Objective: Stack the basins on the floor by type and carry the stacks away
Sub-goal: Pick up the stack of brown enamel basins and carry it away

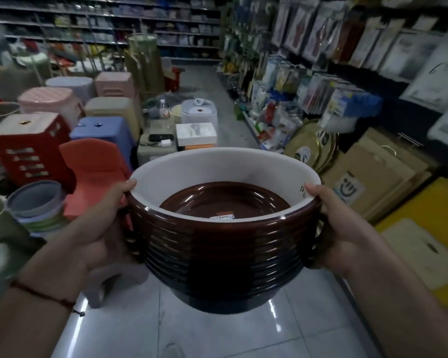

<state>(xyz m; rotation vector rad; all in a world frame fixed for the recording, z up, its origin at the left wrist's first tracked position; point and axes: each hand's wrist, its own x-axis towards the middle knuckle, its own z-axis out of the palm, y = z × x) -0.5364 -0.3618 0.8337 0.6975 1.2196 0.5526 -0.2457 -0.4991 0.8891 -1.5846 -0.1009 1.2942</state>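
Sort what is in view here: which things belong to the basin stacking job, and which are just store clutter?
Job:
- stack of brown basins, lifted off the floor
- left hand and right hand, each gripping a side of the stack

Lying about:
- red stool
- blue stool
- orange chair
- cardboard boxes
- gold trays

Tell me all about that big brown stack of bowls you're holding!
The stack of basins is glossy dark brown plastic outside, white inside the top one, with a brown bottom and a small label. Many nested rims show as ridges. It is upright, lifted above the tiled floor, gripped at its rim by the left hand and right hand.
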